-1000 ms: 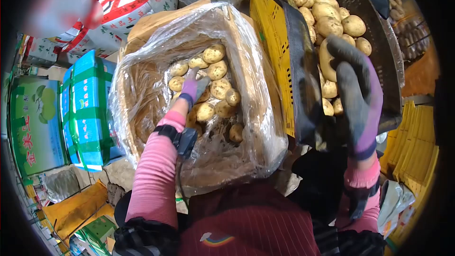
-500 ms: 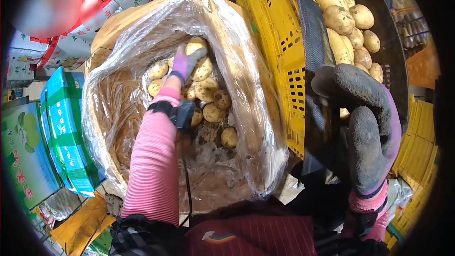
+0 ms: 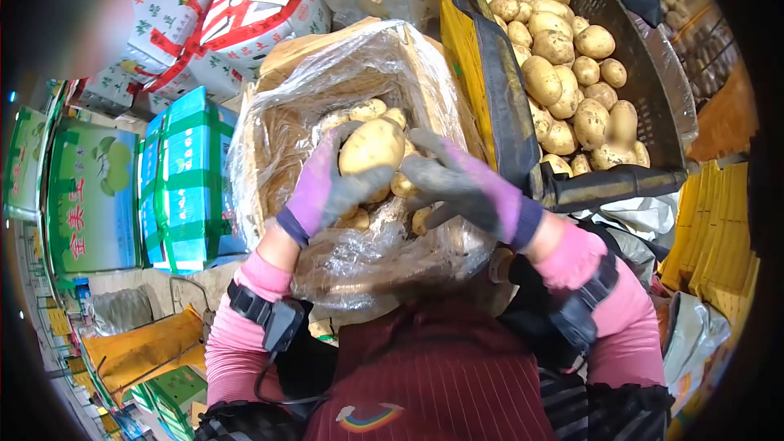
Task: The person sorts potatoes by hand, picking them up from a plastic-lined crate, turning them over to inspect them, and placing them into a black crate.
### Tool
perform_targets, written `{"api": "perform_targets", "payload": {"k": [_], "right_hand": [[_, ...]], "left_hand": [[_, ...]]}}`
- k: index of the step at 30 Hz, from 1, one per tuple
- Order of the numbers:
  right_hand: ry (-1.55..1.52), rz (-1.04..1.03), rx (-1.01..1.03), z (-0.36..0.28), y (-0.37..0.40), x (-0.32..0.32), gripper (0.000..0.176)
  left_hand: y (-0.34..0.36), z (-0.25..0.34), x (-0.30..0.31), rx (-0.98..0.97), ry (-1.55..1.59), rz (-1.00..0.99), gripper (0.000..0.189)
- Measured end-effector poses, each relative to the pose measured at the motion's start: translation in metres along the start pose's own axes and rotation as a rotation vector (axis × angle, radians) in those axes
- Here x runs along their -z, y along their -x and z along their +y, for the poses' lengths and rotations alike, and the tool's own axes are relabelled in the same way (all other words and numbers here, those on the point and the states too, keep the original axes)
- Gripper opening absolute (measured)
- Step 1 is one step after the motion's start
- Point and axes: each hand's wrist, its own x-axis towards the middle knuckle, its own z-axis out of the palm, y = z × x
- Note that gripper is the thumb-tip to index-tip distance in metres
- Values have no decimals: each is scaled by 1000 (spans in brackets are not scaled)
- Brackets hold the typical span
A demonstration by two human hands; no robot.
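Observation:
My left hand (image 3: 331,175), in a purple and grey glove, is closed on a large pale potato (image 3: 372,147) and holds it up over a cardboard box (image 3: 278,65). My right hand (image 3: 465,184), gloved the same way, is just right of that potato with its fingers spread and nothing visible in them. The box has a clear plastic liner (image 3: 343,265) folded over its edges. Several more potatoes (image 3: 367,109) lie inside, partly hidden behind my hands.
At the right, a dark crate (image 3: 661,73) holds several potatoes, one of them (image 3: 622,122) blurred. A yellow crate side (image 3: 465,65) stands between it and the box. Taped blue cartons (image 3: 184,196) are on the left; white and red cartons (image 3: 253,8) stand behind.
My left hand has risen from the bottom of the box with a large potato. My right hand has moved left from beside the crate to over the box. The view has shifted.

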Motion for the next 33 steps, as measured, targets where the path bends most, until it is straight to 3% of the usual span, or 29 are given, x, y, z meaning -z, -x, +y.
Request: {"api": "perform_targets", "payload": {"k": [3, 4, 5, 6, 7, 10, 11, 13, 14, 18, 20, 25, 28, 30, 32, 33], "right_hand": [[-1, -43, 82, 9, -5, -30, 74], [-27, -76, 204, 24, -14, -29, 76], [-54, -111, 324, 35, -20, -27, 78], [-103, -78, 235, 28, -12, -33, 79], [-95, -88, 232, 27, -13, -35, 79], [78, -161, 388, 25, -16, -44, 83], [85, -161, 381, 28, -19, -47, 83], [200, -179, 583, 34, -24, -48, 83], [352, -123, 628, 34, -25, -48, 82], [471, -71, 609, 27, -27, -60, 80], [614, 12, 719, 25, -28, -66, 71], [578, 66, 737, 33, -39, -71, 58], [562, 99, 714, 36, -40, -75, 49], [558, 123, 718, 45, -48, -71, 45], [416, 233, 711, 64, -71, -57, 40], [379, 230, 596, 59, -71, -58, 38]], "left_hand": [[35, 18, 12, -623, -642, 97, 82], [45, 20, 13, -623, -645, 111, 82], [55, 18, 13, -523, -433, 126, 86], [62, 16, 13, -422, -220, 139, 90], [66, 11, 13, -421, -220, 152, 90], [74, 3, 10, -254, 199, 69, 100], [73, 1, 10, -254, 208, 74, 100], [66, -4, 9, -205, 243, 97, 98], [65, -5, 8, -190, 286, 113, 86], [65, 5, 16, -198, 382, 134, 70], [64, -3, 17, -246, 364, 239, 56], [66, -4, 19, -151, 453, 284, 45], [68, -11, 25, -184, 412, 301, 45], [70, -19, 30, -317, 110, 311, 45], [74, -13, 26, -312, 193, 283, 46], [77, -6, 21, -307, 278, 264, 47]]}}
